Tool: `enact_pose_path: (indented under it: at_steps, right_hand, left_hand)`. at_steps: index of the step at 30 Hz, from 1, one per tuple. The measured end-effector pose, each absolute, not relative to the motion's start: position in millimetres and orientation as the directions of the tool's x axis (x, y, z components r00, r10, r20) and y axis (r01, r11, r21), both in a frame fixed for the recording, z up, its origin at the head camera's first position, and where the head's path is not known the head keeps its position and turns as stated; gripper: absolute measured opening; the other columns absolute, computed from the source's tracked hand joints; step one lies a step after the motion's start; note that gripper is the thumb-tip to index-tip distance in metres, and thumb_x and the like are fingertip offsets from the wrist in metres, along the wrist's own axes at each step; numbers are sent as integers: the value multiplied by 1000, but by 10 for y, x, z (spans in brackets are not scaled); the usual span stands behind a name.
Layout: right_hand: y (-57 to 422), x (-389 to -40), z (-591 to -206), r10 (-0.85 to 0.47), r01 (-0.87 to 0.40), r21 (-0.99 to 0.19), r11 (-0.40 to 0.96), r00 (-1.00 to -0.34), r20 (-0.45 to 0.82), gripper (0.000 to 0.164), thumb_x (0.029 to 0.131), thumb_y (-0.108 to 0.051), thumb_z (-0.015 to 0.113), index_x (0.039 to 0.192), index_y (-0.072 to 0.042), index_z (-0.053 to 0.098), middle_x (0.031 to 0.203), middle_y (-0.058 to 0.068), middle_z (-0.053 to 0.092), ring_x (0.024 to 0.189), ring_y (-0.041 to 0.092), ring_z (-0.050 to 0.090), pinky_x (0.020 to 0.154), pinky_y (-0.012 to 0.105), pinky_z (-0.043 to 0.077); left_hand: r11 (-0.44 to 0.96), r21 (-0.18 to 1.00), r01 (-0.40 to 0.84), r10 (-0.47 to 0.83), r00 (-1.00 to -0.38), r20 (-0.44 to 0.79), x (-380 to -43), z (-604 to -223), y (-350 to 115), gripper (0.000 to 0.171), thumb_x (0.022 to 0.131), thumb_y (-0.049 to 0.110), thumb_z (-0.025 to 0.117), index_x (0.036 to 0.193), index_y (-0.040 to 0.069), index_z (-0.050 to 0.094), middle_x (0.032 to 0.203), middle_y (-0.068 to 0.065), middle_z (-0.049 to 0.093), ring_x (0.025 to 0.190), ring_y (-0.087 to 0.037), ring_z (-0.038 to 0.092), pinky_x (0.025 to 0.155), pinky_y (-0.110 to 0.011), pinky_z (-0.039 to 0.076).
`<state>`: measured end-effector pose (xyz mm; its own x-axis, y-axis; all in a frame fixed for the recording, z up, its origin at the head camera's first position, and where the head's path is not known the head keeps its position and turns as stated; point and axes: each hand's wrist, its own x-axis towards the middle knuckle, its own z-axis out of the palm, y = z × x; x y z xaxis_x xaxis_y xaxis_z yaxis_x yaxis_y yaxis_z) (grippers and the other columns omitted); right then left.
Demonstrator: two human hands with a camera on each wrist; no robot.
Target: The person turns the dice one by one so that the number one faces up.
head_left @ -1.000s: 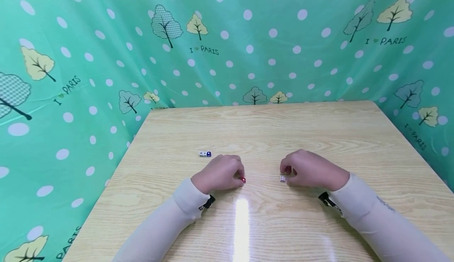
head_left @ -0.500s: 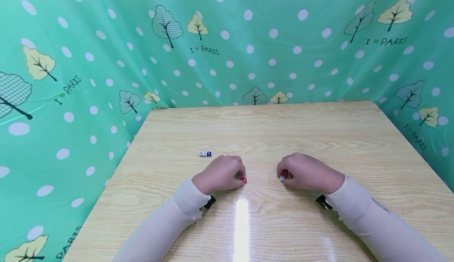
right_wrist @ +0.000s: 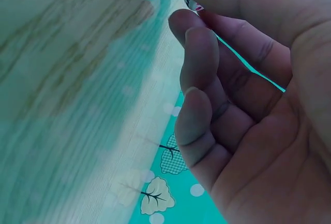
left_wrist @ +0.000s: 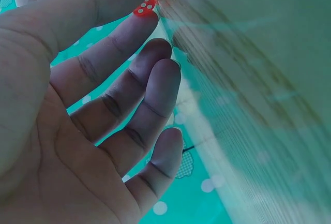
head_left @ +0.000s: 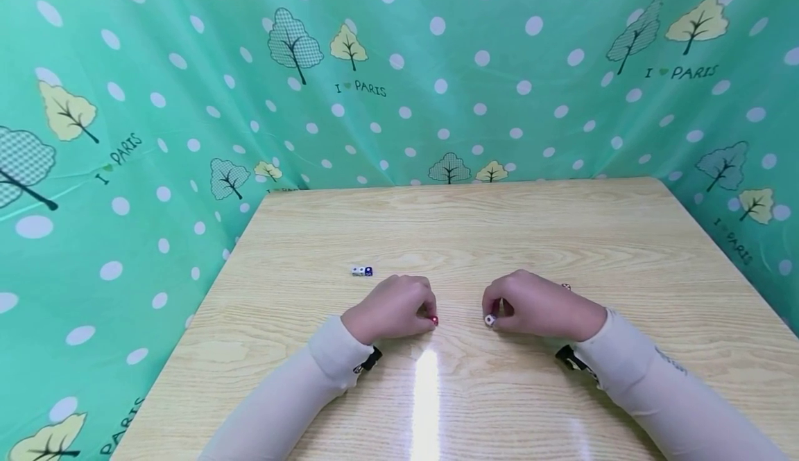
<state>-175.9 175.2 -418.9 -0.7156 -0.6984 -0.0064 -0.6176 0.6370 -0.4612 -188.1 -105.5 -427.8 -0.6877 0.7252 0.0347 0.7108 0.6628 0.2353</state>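
Table (head_left: 474,232) is carrying small dice, and I'm watching two hands working over its middle. Left hand (head_left: 399,305) is pinching a red die (head_left: 435,320) between thumb and index; white pips are showing, and the other three fingers are curving loosely, holding nothing. Right hand (head_left: 533,305) is facing it from the right, gripping a white die (head_left: 490,320) at the thumb tip, the remaining fingers curling loosely too. Both held dice are sitting low over the near-middle table, the gap between them staying narrow; whether either is touching wood, I'm not managing to tell. Far left of the left hand, a white pair (head_left: 358,271) and a blue die (head_left: 369,272) are lying in a row, blue at the right end. Another die (head_left: 566,286) is peeking out just beyond the right wrist, mostly hidden. Pale sleeves (head_left: 281,398) are reaching in from the near side, glare (head_left: 426,405) is striping the table between them, and a green dotted cloth (head_left: 406,132) is hanging at the far, left and right sides.
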Motion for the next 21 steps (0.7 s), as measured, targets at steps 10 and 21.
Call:
enact_pose_path:
  at_steps: [10, 21]
  right_hand:
    - [1748, -1746, -4186, -682, -624, -414, 663, -732, 10, 19, 86, -10, 79, 81, -26, 70, 77, -17, 61, 68, 4, 55, 64, 22, 48]
    - [1746, -1738, -4196, -689, -648, -369, 667, -724, 26, 21, 84, -5, 79, 84, -25, 74, 81, -15, 64, 70, 3, 57, 66, 21, 50]
  left_hand:
    - [667, 233, 707, 722, -692, 32, -1884, -4282, -1053, 11, 87, 29, 80, 78, 29, 74, 84, 15, 64, 72, -1, 54, 72, -23, 47]
    - [669, 245, 702, 720, -694, 26, -1876, -4263, -1055, 10, 88, 28, 79, 79, 28, 75, 85, 14, 64, 74, -1, 54, 71, -23, 47]
